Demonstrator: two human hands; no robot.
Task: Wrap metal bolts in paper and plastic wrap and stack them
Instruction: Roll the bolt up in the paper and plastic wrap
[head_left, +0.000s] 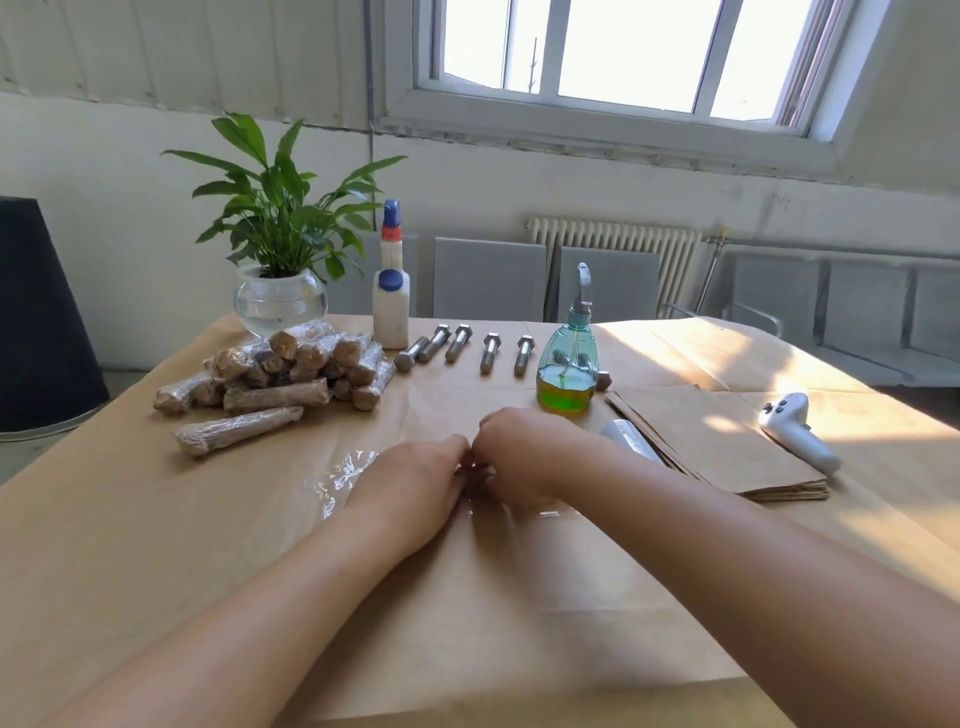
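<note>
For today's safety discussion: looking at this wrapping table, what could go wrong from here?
1. The plastic wrap under the hands looks crumpled, so it may cling to itself.
2. The pile of wrapped bolts sits loosely stacked; another could roll off.
3. The pump bottle stands near the right hand; a bump might tip it.

Daylight pours in through the window (618, 52), whose panes are blown out to white, and lays a warm bright patch across the right side of the desk (779, 364), while the left side lies in softer shade. The wide lens bends walls and edges. Both hands look slightly motion-blurred; the near forearms are soft.
</note>
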